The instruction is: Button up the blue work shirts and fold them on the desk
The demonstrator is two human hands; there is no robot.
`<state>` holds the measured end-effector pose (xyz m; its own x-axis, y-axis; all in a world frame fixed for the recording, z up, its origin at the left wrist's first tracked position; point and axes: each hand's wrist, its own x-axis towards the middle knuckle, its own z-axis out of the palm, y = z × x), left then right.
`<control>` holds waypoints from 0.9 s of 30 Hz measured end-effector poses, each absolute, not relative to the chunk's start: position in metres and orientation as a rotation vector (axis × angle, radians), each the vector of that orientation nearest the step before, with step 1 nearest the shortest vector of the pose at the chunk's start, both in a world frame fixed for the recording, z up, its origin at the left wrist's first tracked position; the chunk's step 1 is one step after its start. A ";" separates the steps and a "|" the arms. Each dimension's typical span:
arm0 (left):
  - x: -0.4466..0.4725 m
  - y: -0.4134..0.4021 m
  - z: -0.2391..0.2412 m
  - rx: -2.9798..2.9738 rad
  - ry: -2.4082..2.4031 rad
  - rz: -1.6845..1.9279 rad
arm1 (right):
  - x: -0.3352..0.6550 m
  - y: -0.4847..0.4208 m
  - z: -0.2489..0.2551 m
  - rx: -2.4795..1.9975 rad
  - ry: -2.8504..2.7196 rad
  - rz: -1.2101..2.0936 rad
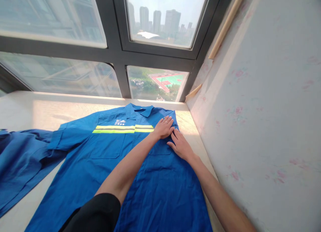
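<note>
A blue work shirt (150, 178) lies spread front side up, its collar toward the window. Yellow reflective stripes cross its chest, and a white logo sits above them on the left. My left hand (164, 127) rests flat on the upper right chest, fingers stretched toward the shoulder. Just below and to the right, my right hand (181, 145) lies on the shirt near its right edge, fingers extended and almost touching the left hand. The sleeve on the right side is not visible; the left sleeve (75, 130) stretches out sideways.
Another blue garment (22, 161) lies at the left, meeting the shirt's left sleeve. The pale sill surface (57, 106) ends at a grey-framed window (117, 54). A flower-patterned wall (263, 125) stands close on the right.
</note>
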<state>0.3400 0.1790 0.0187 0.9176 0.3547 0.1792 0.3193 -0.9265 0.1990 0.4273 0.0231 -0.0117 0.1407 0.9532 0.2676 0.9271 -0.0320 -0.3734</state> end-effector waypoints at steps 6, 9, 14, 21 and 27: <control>0.371 0.203 0.010 2.996 0.387 0.310 | 0.425 0.003 -0.006 -1.978 -1.663 0.056; 0.384 0.212 0.008 3.024 0.324 0.316 | 0.424 -0.001 -0.011 -2.090 -1.557 -0.045; 0.396 0.221 0.003 2.949 0.439 0.164 | 0.416 -0.007 -0.029 -2.196 -1.626 -0.080; 0.403 0.224 0.000 2.894 0.585 0.160 | 0.408 -0.014 -0.025 -2.363 -1.713 -0.150; 0.406 0.215 0.003 2.875 0.744 0.180 | 0.405 -0.024 -0.025 -2.421 -1.724 -0.163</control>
<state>0.4055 0.2149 0.0026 0.8684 0.4902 0.0746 0.4702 -0.8619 0.1897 0.4052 -0.0236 -0.0254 0.3279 0.9267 0.1837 0.9447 -0.3202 -0.0711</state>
